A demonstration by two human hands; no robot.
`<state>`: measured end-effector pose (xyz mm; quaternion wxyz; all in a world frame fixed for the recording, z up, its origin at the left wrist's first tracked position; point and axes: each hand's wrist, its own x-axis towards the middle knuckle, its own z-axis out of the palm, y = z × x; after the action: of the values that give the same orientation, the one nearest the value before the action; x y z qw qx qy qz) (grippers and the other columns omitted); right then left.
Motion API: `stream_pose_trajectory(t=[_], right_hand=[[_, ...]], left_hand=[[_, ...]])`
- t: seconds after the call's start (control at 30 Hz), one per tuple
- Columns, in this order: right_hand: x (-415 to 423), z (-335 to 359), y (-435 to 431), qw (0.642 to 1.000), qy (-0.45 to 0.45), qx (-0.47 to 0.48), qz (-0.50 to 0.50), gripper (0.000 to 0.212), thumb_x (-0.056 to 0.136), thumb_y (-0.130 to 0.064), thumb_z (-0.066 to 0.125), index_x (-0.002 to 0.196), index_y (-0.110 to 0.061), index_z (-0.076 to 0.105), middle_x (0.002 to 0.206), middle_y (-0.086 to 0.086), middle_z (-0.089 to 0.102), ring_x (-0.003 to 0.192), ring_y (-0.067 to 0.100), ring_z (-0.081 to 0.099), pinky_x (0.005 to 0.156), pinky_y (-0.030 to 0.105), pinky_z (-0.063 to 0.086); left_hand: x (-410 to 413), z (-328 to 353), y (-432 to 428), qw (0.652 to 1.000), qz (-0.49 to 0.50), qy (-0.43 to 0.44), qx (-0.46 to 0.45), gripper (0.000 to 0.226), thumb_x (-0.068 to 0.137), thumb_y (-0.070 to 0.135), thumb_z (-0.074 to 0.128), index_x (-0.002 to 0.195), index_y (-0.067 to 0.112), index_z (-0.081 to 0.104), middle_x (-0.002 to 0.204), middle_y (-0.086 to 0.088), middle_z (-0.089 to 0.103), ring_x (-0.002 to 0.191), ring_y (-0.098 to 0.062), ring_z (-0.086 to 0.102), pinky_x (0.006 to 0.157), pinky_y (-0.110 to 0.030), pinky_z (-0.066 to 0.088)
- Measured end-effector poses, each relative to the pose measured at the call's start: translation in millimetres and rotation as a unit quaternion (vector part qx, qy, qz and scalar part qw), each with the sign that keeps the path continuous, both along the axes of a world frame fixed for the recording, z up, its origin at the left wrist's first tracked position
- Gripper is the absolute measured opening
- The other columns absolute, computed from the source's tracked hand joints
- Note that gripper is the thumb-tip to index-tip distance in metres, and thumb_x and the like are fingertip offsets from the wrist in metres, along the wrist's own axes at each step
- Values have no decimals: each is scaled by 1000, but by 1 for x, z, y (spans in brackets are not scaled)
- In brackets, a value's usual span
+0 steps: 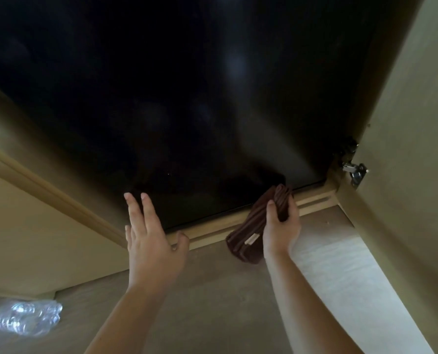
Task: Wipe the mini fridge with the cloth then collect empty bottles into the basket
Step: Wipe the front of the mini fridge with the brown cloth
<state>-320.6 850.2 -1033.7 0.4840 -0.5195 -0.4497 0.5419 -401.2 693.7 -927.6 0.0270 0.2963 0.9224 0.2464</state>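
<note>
Two bare hands are raised in front of the mini fridge (187,98); the head camera gives the only view. The fridge front is a broad, black, glossy panel set in a tan cabinet, with a wooden ledge (212,227) along its lower edge. The right hand (280,226) grips the cloth (251,226), a brown one folded into a thick pad, with the thumb on the near face and the other digits curled round the far edge. The pad's upper end sits at the fridge's lower right corner. Its lower end hangs past the ledge. The left hand (149,238) holds nothing; its fingers (133,208) are straight and spread towards the dark panel.

The cloth looks soft, light and limp, so a grip across the middle of the fold should keep it bundled. The panel looks hard and slick, and the cloth should slide over it easily. The plastic bottles (21,318) on the floor (212,302) at lower left look clear, crumpled and very light, probably easiest to take round the body.

The panel is so dark that I cannot tell whether the cloth or the left fingertips touch it, and no handle or seam shows. The bottles are blurred and cut off by the frame, so I cannot count them. No basket is in view.
</note>
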Motion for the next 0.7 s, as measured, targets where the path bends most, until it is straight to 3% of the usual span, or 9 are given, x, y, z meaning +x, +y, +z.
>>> stream_pose_trajectory(t=[0.1,0.2,0.23,0.37,0.43,0.53,0.6,0.7], right_hand=[[10,-3,26,998,4,-17,-66,41,87,-12,60,127,-7,53,117,8,59,106,20,55,83,13,38],[21,-3,64,993,11,-41,-113,42,87,-16,59,128,-9,51,122,11,59,110,25,56,97,33,44],[23,-3,66,994,5,-44,-103,42,88,-17,58,128,-12,51,122,8,59,109,22,56,98,34,44],[10,5,30,998,-18,-26,-57,42,89,-13,57,129,-8,50,123,11,58,110,23,55,91,23,41],[-7,9,-5,1000,-10,-23,-17,42,88,-10,58,129,-7,51,120,9,60,109,23,56,83,10,37],[-32,9,-61,994,-15,-28,108,46,88,-13,59,133,-15,48,113,-2,54,99,9,53,68,-8,30],[-42,4,-85,983,-17,-42,177,45,89,-18,58,133,-22,47,113,-4,51,87,-7,48,61,-10,30],[-44,6,-84,988,-9,-54,147,45,88,-18,60,132,-23,49,114,-1,53,88,-5,50,66,-3,36]], left_hand=[[1,0,1,1000,2,-4,6,92,85,23,60,146,18,-9,152,1,-25,141,-24,-2,114,-47,12],[0,-1,1,1000,-1,-4,11,91,86,24,59,146,19,-10,151,2,-26,141,-23,-3,114,-46,13],[0,-2,1,1000,1,-4,12,91,86,24,58,146,19,-10,151,2,-26,141,-22,-4,115,-46,13],[2,-4,6,1000,9,-9,29,91,85,23,59,146,17,-9,151,-1,-27,141,-23,-4,114,-47,13],[2,-4,8,999,9,-13,36,91,85,22,59,146,17,-8,151,-2,-26,141,-23,-5,114,-48,13],[0,-3,2,999,-1,-10,38,91,85,20,59,146,15,-8,152,-1,-23,140,-23,-3,114,-47,12],[-4,-3,-5,999,0,-5,33,91,84,20,59,146,15,-8,153,0,-22,140,-24,-2,115,-46,11],[-14,-2,-16,999,11,-13,45,91,84,20,60,146,14,-8,154,-2,-18,141,-23,-1,114,-48,14]])
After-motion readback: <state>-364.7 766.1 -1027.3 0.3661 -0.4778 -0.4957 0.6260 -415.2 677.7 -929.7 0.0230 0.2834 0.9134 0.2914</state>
